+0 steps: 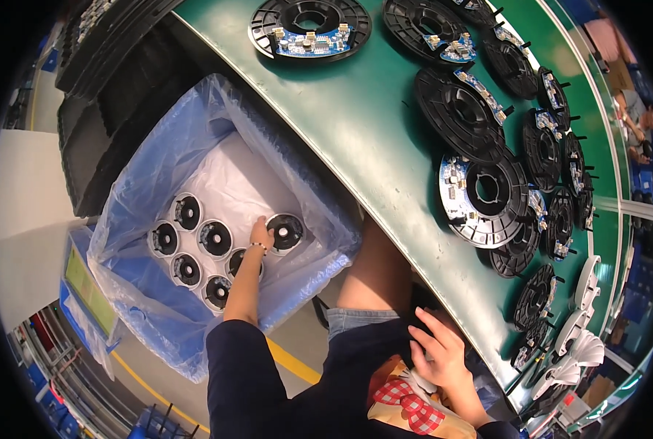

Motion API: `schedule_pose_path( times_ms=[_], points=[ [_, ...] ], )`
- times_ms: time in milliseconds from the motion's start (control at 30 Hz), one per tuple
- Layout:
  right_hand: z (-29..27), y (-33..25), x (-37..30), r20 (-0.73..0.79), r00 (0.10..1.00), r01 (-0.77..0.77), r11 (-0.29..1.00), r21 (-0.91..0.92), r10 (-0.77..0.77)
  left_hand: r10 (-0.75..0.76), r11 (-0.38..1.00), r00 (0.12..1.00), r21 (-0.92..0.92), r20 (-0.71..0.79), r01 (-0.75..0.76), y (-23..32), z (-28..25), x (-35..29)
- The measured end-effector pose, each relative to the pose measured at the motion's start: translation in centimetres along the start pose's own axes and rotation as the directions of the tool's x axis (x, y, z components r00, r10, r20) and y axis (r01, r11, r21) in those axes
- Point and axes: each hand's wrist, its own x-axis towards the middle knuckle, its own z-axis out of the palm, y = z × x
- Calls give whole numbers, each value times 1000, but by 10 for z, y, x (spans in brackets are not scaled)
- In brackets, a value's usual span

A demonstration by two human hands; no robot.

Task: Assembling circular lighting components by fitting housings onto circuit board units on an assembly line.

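Note:
My left hand [261, 234] reaches down into a plastic-lined blue crate [140, 296]. Its fingers are closed at the left rim of a round part [284, 233] with a white edge, a black inside and a pale centre. Several like parts, such as this round part [214, 238], stand on the white bottom sheet to the left of that hand; my forearm partly covers one of them. Over my lap, close to the table's edge, my right hand [441, 353] is open and holds nothing, its fingers bent and apart.
On the green table [326, 135] lie several black discs [480, 190] with blue circuit boards, some leaning on each other. White curved pieces [575, 358] sit at its lower right. Black stacked trays [92, 139] stand beyond the crate. The table's metal edge runs alongside the crate.

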Motion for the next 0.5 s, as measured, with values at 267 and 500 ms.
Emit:
schedule_pose_path(
  times_ms=[267,500],
  points=[
    [-12,-1,0,-66,998,-9,1000,15,10,11,995,989,97,146,-26,27,-12,1],
    [-24,7,-23,-26,996,87,994,69,-85,-29,920,992,392,123,-22,26,-27,-14]
  ],
)
